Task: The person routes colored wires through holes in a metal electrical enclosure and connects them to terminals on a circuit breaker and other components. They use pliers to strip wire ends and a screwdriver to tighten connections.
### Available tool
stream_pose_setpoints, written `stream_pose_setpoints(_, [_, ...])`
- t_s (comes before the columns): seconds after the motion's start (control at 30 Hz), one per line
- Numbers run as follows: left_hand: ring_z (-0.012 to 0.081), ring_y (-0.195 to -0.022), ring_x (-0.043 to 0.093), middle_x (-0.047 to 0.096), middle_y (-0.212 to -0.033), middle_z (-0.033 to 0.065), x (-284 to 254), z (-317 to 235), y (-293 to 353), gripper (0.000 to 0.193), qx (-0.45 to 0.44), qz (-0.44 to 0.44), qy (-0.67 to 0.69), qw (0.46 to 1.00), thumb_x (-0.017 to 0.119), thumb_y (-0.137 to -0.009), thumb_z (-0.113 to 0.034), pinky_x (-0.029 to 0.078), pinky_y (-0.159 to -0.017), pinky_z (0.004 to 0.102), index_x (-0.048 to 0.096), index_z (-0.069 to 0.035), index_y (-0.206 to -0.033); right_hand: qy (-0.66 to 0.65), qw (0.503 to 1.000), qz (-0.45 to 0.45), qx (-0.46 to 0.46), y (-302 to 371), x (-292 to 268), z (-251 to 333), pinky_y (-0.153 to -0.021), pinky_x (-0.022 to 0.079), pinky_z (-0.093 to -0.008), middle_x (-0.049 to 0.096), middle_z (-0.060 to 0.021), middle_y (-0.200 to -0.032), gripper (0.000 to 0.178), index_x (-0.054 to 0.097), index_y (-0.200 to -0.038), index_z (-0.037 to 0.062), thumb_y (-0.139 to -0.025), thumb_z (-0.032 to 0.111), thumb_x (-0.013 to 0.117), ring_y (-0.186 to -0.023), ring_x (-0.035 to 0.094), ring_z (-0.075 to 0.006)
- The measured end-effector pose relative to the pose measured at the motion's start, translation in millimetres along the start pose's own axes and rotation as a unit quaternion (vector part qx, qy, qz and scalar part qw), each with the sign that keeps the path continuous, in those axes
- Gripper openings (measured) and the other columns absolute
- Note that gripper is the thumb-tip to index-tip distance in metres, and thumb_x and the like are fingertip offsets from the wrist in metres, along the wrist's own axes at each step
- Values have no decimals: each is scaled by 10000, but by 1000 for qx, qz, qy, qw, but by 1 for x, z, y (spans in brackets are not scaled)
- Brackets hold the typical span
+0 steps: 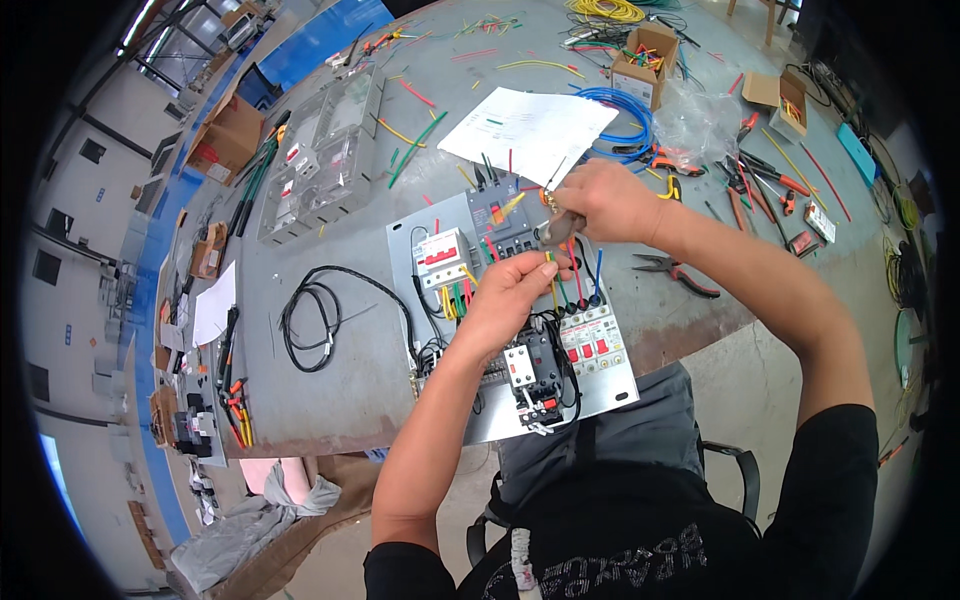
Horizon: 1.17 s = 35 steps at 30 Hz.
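A metal mounting plate (622, 388) with electrical parts overhangs the table's front edge. My left hand (508, 298) is closed at the plate's middle, thumb and forefinger pinching a yellow wire (555, 288). Just above it, my right hand (612, 203) is closed around a greyish piece, mostly hidden by the fingers. Behind the hands sits a dark grey circuit breaker (497, 218). A white breaker with red levers (440, 256) is on the left, and small red-switch breakers (592, 345) are at right. A black contactor (545, 365) is mounted at the near side.
Pliers (672, 272) lie right of the plate, with more hand tools (745, 185) beyond. Paper (530, 130), a blue wire coil (630, 120) and a cardboard box (640, 75) are farther back. Left are a black cable (300, 318) and a clear plastic case (325, 160).
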<state>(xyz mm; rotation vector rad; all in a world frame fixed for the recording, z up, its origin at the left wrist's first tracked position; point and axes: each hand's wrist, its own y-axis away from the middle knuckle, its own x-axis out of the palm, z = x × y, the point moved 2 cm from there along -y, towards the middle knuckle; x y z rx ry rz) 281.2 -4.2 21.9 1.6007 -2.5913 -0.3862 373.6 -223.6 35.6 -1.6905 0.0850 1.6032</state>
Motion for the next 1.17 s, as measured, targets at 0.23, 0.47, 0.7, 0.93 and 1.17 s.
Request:
stream_pose_setpoints(0.23, [140,-1226,662,741,-1312,54,3,2,2,363,20,3,-14,1000,588,-1126,-200,503,-1085,333,661,-20,-1433,-276,834,-99,468,28,-41,-75,-659,520,-406,704,-124,-762,375,685,-849,21,-902,367,822,-706,680,-261])
stream_pose_setpoints(0.47, [248,-1428,578,576,-1566,205,6,-19,12,582,69,-18,76,995,589,-1112,-154,448,-1182,382,402,75,-1613,-48,921,122,368,99,-10,-75,-762,543,-425,724,-121,-871,411,713,-1022,17,-819,328,889,-841,702,-287])
stream_pose_setpoints(0.7, [258,-1303,679,704,-1378,197,3,-56,67,392,189,-180,-11,965,617,-1076,-108,547,-1088,390,624,72,-1424,-16,940,-250,233,77,-85,-32,-974,555,-466,739,-169,-1184,479,730,-1242,53,-866,319,862,-1103,710,-362])
stream_pose_setpoints(0.93, [204,-1000,752,772,-1122,143,-26,-52,118,234,237,-269,6,933,641,-1079,-119,596,-931,356,709,53,-1222,-48,950,48,306,184,-75,11,-1106,481,-484,651,-168,-1403,639,701,-1343,65,-826,397,877,-1339,577,-380])
stream_pose_setpoints(1.17, [199,-891,716,763,-1035,125,7,-16,160,173,233,-261,-53,935,680,-1019,-111,557,-848,344,735,39,-1084,-21,945,-27,325,234,-36,21,-1216,381,-510,578,-170,-1547,777,653,-1444,85,-808,466,885,-1465,503,-380])
